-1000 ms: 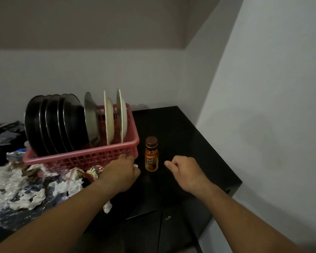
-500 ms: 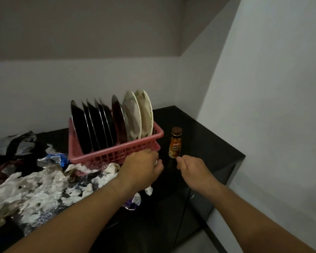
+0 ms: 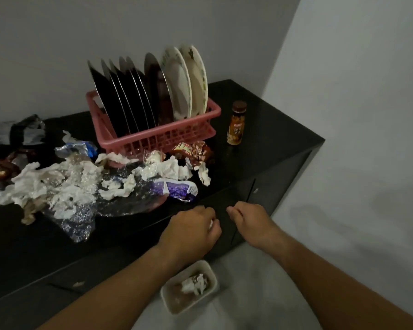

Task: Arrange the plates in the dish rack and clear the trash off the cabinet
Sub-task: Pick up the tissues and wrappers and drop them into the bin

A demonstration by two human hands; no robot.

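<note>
Our left hand [image 3: 191, 231] grips a white scrap [image 3: 210, 224] in curled fingers. At its three o'clock, our right hand [image 3: 249, 222] curls its fingers, empty.

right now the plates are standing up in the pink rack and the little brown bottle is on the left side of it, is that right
Not quite. The head view shows the bottle standing to the right of the pink rack, not the left. The rest holds: the plates stand on edge in the rack.
</note>
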